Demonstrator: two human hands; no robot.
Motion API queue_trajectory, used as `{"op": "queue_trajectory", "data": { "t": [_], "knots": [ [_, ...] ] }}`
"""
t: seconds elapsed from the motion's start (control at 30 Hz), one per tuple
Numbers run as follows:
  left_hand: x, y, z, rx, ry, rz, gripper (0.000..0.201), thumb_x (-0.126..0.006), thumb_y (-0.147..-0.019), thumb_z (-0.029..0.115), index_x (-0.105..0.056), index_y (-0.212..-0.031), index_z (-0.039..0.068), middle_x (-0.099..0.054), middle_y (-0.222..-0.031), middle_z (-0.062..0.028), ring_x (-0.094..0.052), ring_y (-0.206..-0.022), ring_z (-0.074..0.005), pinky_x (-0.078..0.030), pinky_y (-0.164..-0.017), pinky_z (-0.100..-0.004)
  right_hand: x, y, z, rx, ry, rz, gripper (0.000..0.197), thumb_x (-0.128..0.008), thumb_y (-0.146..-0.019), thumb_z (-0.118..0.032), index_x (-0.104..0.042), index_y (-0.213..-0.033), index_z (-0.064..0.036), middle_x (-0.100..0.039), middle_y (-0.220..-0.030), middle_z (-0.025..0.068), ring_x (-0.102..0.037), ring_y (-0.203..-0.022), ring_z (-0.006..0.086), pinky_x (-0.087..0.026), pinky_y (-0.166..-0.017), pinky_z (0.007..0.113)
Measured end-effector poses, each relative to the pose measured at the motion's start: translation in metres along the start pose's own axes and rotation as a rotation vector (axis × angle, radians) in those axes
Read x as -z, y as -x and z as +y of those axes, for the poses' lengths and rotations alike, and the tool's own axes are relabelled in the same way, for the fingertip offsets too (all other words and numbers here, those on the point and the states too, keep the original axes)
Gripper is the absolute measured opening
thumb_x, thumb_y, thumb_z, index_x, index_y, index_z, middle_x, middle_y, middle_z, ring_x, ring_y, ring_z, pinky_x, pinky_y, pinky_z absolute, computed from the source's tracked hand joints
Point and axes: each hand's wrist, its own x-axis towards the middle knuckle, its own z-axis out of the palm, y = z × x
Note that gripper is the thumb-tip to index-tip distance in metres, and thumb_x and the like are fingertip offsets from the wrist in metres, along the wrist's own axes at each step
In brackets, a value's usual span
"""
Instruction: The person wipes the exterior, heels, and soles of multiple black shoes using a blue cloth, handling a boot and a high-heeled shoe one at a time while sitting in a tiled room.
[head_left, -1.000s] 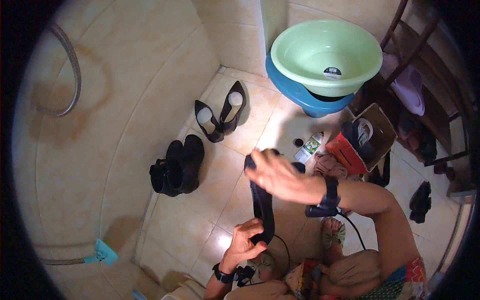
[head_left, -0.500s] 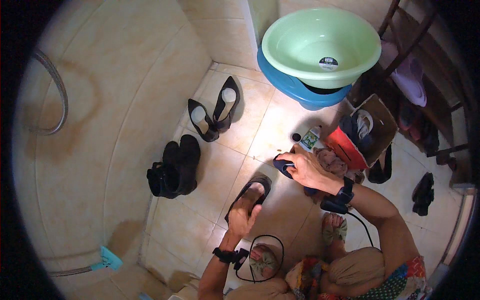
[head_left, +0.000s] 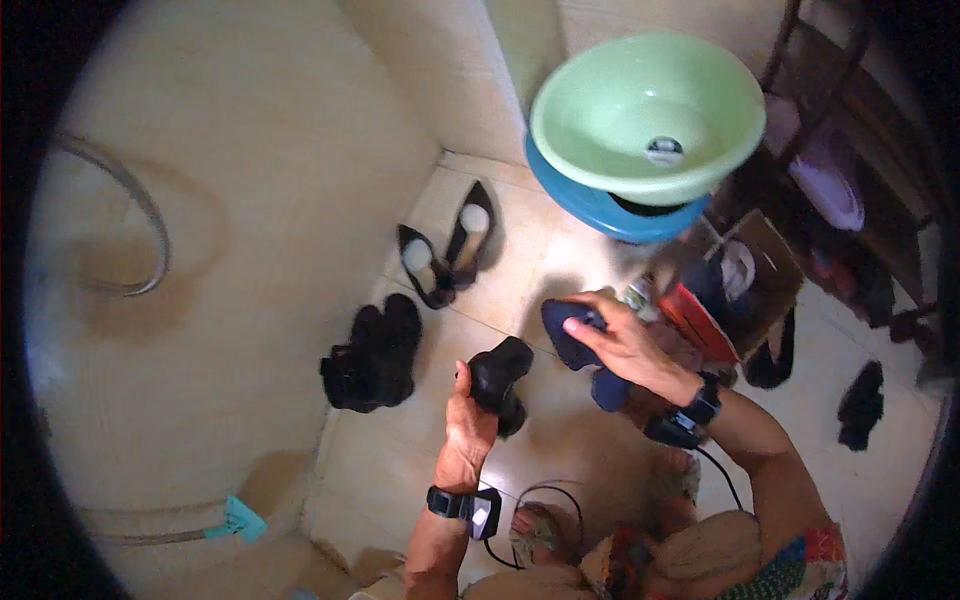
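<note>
My left hand (head_left: 467, 425) grips a black shoe (head_left: 497, 372), which is tipped so that its dark outer side shows. In my right hand (head_left: 632, 348) is a bunched dark blue cloth (head_left: 568, 337), pinched under the thumb, with a lower part hanging beneath the palm. The cloth and the shoe are apart. Left of the held shoe stands a pair of black ankle boots (head_left: 375, 355). Beyond those, a pair of pointed black flats (head_left: 462, 245) with pale insoles rests on the tiles.
A light green basin (head_left: 650, 110) sits on a blue basin (head_left: 610, 205) at the back. An open red-sided cardboard box (head_left: 705, 320) holding cloths lies to the right, near a shoe rack (head_left: 850, 130). Another black item (head_left: 861, 405) lies far right. A metal hose (head_left: 150, 220) hangs at the left wall.
My left hand has lifted the black shoe and turned it over onto its side. My right hand has shifted slightly, showing more of the blue cloth. The whole view has moved a little.
</note>
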Motion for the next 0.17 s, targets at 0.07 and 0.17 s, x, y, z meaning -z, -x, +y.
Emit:
{"op": "queue_trajectory", "data": {
  "t": [0.07, 0.17],
  "knots": [
    [-0.026, 0.026, 0.029, -0.061, 0.167, -0.026, 0.057, -0.038, -0.099, 0.053, -0.057, -0.124, 0.005, -0.062, -0.125, -0.0115, -0.056, -0.117, -0.0260, -0.037, -0.108, -0.0405, 0.004, -0.008, -0.057, -0.046, -0.241, -0.032, 0.030, -0.060, -0.096, -0.016, -0.057, -0.122, -0.0015, -0.067, -0.101, 0.0065, -0.063, -0.091, 0.0111, -0.053, -0.080, 0.027],
    [-0.062, 0.044, 0.054, -0.149, 0.285, 0.027, 0.055, -0.047, -0.097, 0.050, -0.054, -0.127, 0.005, -0.058, -0.131, -0.0129, -0.054, -0.122, -0.0267, -0.034, -0.111, -0.0435, 0.011, -0.008, -0.101, 0.166, -0.550, -0.058, 0.033, -0.058, -0.096, -0.014, -0.056, -0.129, -0.0088, -0.066, -0.107, 0.0085, -0.064, -0.094, 0.0146, -0.051, -0.086, 0.027]
  ]
}}
